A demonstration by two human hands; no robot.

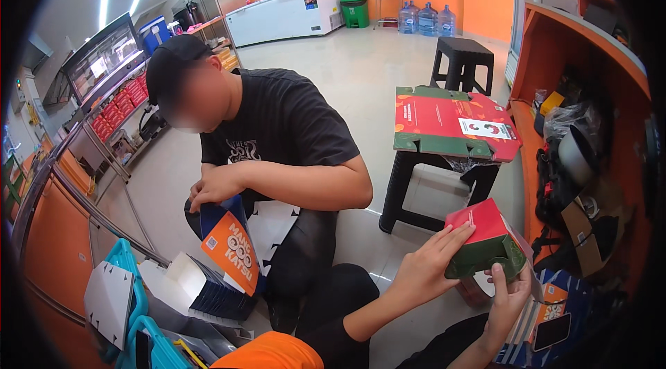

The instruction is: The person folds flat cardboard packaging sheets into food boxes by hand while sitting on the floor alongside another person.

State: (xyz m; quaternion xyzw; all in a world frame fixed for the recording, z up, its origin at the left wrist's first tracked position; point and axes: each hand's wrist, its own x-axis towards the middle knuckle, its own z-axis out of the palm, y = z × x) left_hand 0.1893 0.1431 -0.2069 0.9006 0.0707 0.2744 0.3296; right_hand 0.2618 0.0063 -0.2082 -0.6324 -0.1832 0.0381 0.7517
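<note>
A small red and green cardboard box [479, 241] is up in front of me, at the lower right. My left hand [433, 258] holds it from the left, fingers laid along its red face. Gripping its green end from below is my right hand [510, 293], the thumb pressed by a round tab; the fingers behind are partly hidden. Flat red and green cardboard blanks [444, 116] lie stacked on a black stool [416, 189] beyond the box. Across from me, a person in a black cap and T-shirt handles an orange and blue box [232, 251].
Nested white and dark blue boxes [215, 293] stand at lower left by a teal basket [139, 320]. A phone [551, 331] rests on blue and orange cardboard at lower right. An orange shelf [531, 182] with clutter borders the right. Another black stool [463, 57] stands farther back.
</note>
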